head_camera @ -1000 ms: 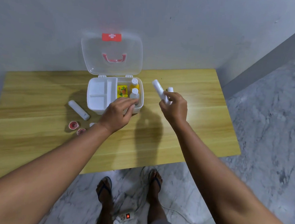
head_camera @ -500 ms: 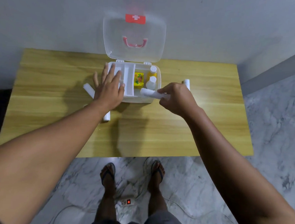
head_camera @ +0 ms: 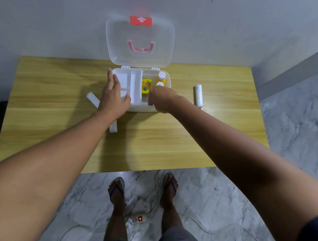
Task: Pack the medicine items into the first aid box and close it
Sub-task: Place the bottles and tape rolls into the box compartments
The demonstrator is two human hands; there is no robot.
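Head view: the wooden table (head_camera: pixel 46 101) fills the middle, with the first aid box (head_camera: pixel 137 90) at its 12 o'clock edge against the wall.
Left roll (head_camera: pixel 92 98): a white cylinder at 9 o'clock of the box, partly under the left forearm, long axis running from 10 o'clock to 4 o'clock; the white end (head_camera: pixel 113 127) showing below the wrist looks like the same roll, though I cannot tell for sure.
Left hand (head_camera: pixel 113 94): flat, fingers spread and together on nothing, resting on the box's left compartments, seemingly to steady it.
Lid (head_camera: pixel 139 41): clear, hinged up and leaning toward the wall, red cross at the top.
Packed so far: a yellow packet (head_camera: pixel 146 85) and two white-capped bottles (head_camera: pixel 161 78) in the right half.
Right hand (head_camera: pixel 159 100): curled down into the near right compartment; whether it grips anything is hidden.
Right roll (head_camera: pixel 198 95): at 3 o'clock, well apart from the box, long axis 12 to 6.
Progress: roughly midway by my judgement; the loose rolls remain and the lid is not yet shut.
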